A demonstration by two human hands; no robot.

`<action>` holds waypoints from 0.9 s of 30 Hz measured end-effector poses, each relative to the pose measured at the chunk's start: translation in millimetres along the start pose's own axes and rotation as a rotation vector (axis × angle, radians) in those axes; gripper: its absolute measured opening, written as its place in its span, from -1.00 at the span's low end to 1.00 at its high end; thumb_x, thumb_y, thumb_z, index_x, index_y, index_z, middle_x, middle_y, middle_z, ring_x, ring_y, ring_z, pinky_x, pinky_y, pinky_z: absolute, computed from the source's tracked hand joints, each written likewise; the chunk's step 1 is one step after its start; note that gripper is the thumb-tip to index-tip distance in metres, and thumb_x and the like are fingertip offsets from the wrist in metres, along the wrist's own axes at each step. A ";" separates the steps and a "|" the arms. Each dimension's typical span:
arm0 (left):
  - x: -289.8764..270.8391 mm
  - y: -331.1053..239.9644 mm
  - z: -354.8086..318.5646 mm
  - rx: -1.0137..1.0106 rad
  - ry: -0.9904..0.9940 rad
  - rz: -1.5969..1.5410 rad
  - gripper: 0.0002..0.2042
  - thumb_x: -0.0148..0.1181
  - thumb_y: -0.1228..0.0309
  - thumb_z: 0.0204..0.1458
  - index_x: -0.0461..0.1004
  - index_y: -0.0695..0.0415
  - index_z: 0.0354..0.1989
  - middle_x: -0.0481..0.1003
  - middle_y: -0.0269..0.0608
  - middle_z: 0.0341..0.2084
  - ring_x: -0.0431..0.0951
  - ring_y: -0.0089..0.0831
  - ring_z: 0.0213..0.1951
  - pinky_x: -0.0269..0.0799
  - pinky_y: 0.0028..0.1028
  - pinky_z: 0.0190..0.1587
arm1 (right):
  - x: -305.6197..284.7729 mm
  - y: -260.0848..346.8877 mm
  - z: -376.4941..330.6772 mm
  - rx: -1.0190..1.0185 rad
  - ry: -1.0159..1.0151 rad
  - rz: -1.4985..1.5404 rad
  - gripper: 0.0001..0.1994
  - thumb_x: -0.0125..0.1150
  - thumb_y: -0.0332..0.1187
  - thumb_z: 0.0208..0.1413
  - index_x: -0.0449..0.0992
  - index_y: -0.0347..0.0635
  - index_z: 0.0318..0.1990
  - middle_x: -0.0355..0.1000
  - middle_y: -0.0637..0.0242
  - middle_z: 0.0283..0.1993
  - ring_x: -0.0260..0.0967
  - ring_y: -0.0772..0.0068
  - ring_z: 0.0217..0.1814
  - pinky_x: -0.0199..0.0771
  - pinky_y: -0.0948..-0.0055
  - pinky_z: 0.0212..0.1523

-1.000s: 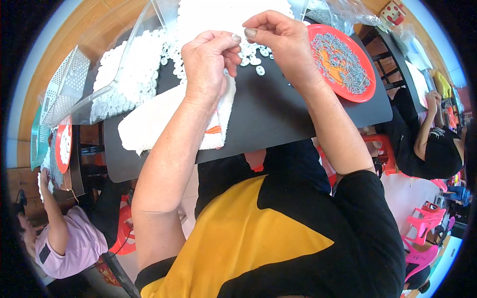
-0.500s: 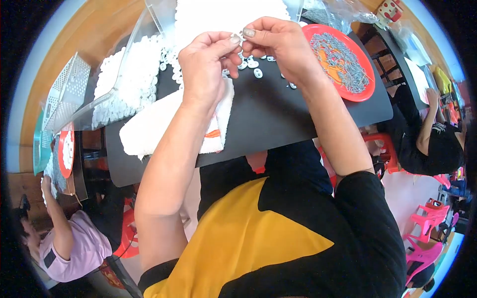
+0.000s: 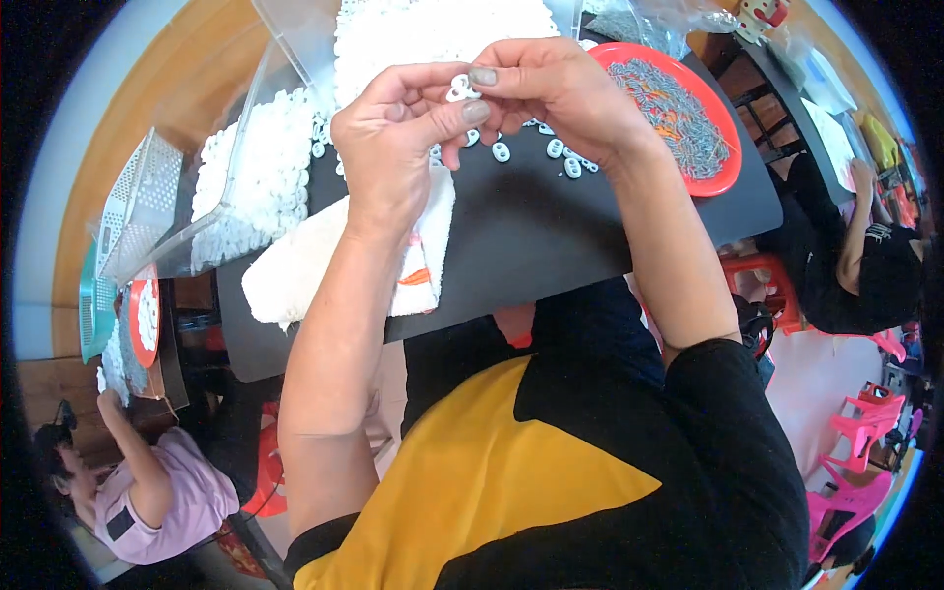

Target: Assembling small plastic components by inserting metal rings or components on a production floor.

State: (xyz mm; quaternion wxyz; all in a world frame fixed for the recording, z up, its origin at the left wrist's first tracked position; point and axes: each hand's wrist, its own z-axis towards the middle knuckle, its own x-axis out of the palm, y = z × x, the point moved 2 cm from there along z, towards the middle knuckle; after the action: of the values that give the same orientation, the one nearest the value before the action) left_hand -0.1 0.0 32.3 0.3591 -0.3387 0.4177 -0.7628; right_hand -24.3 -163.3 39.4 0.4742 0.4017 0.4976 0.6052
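Note:
My left hand [image 3: 385, 157] pinches a small white plastic piece with holes [image 3: 459, 90] between thumb and fingers, above the far part of the dark table [image 3: 531, 226]. Close beside it, my right hand [image 3: 570, 93] has thumb and forefinger pressed together at the piece's edge. Whatever sits between those right fingertips is hidden. Loose white oval pieces with two holes [image 3: 501, 152] lie on the table below both hands. Right of them rests a red plate [image 3: 730, 162] heaped with small thin grey metal parts, too fine to make out.
White pieces [image 3: 251, 167] fill a clear plastic bin at the left, and more pile up [image 3: 413, 34] at the back. A folded white towel [image 3: 305, 261] lies near the front edge. Co-workers sit at tables on the left [image 3: 167, 492] and right [image 3: 870, 265].
My left hand has turned and shifted slightly left, so the white piece now shows between its fingers. The right fingertips stay close to it.

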 end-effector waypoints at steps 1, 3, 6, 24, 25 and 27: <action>0.3 0.2 0.3 -0.001 0.003 0.002 -0.79 0.26 0.65 -0.07 0.49 0.37 -0.21 0.57 -0.09 -0.49 0.57 -0.52 -0.51 0.35 -0.69 -0.63 | -0.1 0.4 -0.5 -0.002 -0.002 0.002 -0.77 0.11 -0.26 0.19 0.51 -0.26 -0.31 0.44 0.40 -0.48 0.41 0.60 -0.44 0.33 0.67 -0.39; 0.8 0.6 1.1 0.007 0.010 0.032 -0.79 0.28 0.63 -0.07 0.50 0.35 -0.22 0.57 -0.12 -0.51 0.56 -0.56 -0.53 0.34 -0.71 -0.64 | -0.1 2.1 -1.3 -0.046 0.017 -0.033 -0.75 0.08 -0.23 0.20 0.51 -0.26 -0.31 0.43 0.40 -0.50 0.42 0.59 -0.45 0.33 0.66 -0.40; 0.8 1.2 1.1 0.022 0.030 0.071 -0.79 0.30 0.63 -0.09 0.50 0.33 -0.24 0.55 -0.16 -0.53 0.55 -0.58 -0.53 0.35 -0.73 -0.64 | -2.3 4.4 -3.6 -0.052 0.054 -0.061 -0.73 0.07 -0.21 0.22 0.51 -0.26 -0.32 0.43 0.40 -0.52 0.41 0.59 -0.46 0.32 0.66 -0.41; 6.1 -7.7 -8.5 0.131 0.004 0.050 -0.83 0.37 0.58 -0.11 0.46 0.24 -0.40 0.53 -0.26 -0.57 0.54 -0.61 -0.51 0.43 -0.71 -0.50 | 11.4 -2.9 -5.7 -0.038 0.122 0.159 -0.74 0.13 -0.20 0.17 0.50 -0.21 -0.42 0.33 0.45 -0.59 0.32 0.60 -0.56 0.21 0.68 -0.51; 4.8 -6.0 -8.2 0.130 0.003 0.051 -0.83 0.37 0.58 -0.11 0.46 0.24 -0.40 0.53 -0.26 -0.57 0.54 -0.61 -0.51 0.43 -0.71 -0.50 | 11.5 -3.5 -5.2 -0.037 0.123 0.160 -0.74 0.13 -0.20 0.17 0.50 -0.21 -0.42 0.33 0.45 -0.59 0.32 0.60 -0.56 0.21 0.68 -0.51; 0.1 -0.1 -5.9 0.203 0.003 0.119 -0.83 0.36 0.61 -0.11 0.45 0.23 -0.42 0.53 -0.25 -0.57 0.55 -0.60 -0.50 0.45 -0.68 -0.49 | 11.1 -5.0 -3.3 -0.043 0.127 0.150 -0.74 0.13 -0.19 0.17 0.49 -0.20 -0.40 0.34 0.44 -0.59 0.33 0.59 -0.55 0.21 0.67 -0.50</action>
State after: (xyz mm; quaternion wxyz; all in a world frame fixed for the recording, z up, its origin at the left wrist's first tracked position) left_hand -5.0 2.3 29.9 0.4355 -0.2741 0.3585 -0.7789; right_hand -29.2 -153.0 34.0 0.4035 0.3885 0.4822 0.6736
